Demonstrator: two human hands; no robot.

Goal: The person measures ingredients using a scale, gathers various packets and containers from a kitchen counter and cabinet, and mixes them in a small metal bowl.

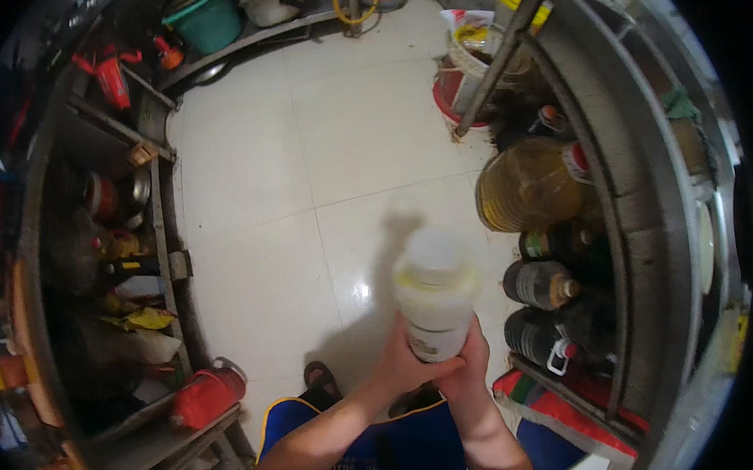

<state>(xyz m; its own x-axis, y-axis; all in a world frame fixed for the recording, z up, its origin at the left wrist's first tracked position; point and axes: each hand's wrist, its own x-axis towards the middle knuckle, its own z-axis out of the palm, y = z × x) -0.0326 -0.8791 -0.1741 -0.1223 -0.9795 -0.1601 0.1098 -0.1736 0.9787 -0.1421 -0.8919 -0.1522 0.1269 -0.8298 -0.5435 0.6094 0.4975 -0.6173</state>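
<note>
Both of my hands are wrapped around a whitish, translucent plastic jar [438, 315] with a white lid [434, 249]. It is held out in front of my blue apron, above the floor, with its lid end pointing away from me. My left hand [404, 356] grips the jar's left side, and my right hand [467, 359] closes on its lower right side. The upper half of the jar is blurred. A dark printed patch shows near its base, too unclear to make out.
Pale floor tiles [245, 198] lie between two shelf rows. Along the right stand a large jug of yellow oil [528, 184], dark bottles [535, 285] and a red bucket [449, 95]. At left are a red container [210, 395] and shelved goods. A green tub [205, 26] stands at the far end.
</note>
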